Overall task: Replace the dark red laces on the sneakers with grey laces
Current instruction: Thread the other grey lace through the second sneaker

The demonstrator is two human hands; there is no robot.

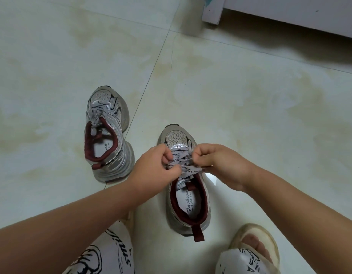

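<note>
Two silver-grey sneakers with dark red collars stand on the tiled floor. The left sneaker [108, 133] carries a grey patterned lace [100, 111] tied over its tongue. In front of me stands the right sneaker [188, 196], its grey lace [184, 161] crossing the eyelets. My left hand [154, 167] pinches the lace's left part beside the tongue. My right hand [216, 163] pinches the lace's right part with curled fingers. Both hands sit over the sneaker's upper eyelets and hide part of the lacing. No dark red lace shows.
My knees in white printed trousers [104, 252] fill the bottom edge, and a foot in a beige slipper [258, 246] rests at the bottom right. A white furniture base [290, 12] runs along the top right. Pale floor tiles [250, 95] spread around the shoes.
</note>
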